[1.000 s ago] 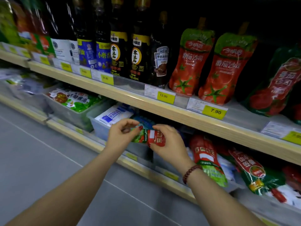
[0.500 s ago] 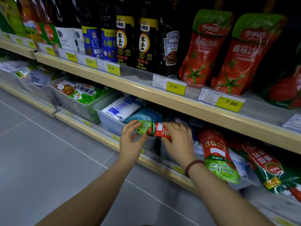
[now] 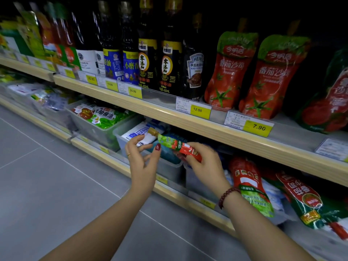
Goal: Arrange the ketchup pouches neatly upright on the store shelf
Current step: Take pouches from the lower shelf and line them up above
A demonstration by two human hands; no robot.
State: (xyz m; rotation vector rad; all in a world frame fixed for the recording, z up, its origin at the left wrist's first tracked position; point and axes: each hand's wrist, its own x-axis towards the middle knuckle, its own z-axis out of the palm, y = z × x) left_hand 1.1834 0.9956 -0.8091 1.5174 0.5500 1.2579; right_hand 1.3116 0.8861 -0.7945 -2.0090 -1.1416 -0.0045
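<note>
Reddish-brown beads of a bracelet (image 3: 228, 196) are circling the right wrist, nearest the camera, with grey floor tiles (image 3: 47, 176) spreading out below both forearms. Just beyond, the right hand (image 3: 205, 162) is pinching a small ketchup pouch (image 3: 178, 147) by its red lower end, its grip clamped on the foil. The pouch is hanging in the air in front of the lower shelf (image 3: 116, 160), tilted, with its tan cap (image 3: 153, 131) pointing up and to the left. The left hand (image 3: 143, 161) is hovering just beside the pouch's green end with its grip apart, fingers loosely curved and holding nothing. Whether its red-nailed thumb is touching the pouch, I cannot tell. Behind the hands, clear plastic bins (image 3: 170, 169) are sitting on the lower shelf with packets inside. To their right, larger ketchup pouches (image 3: 250, 185) are lying flat and askew. Farther back and higher, the upper shelf (image 3: 160, 112) is carrying yellow price tags (image 3: 197, 109). Two tall ketchup pouches (image 3: 228, 72) are standing upright side by side there. Dark bottles (image 3: 170, 63) are lining up to their left.
</note>
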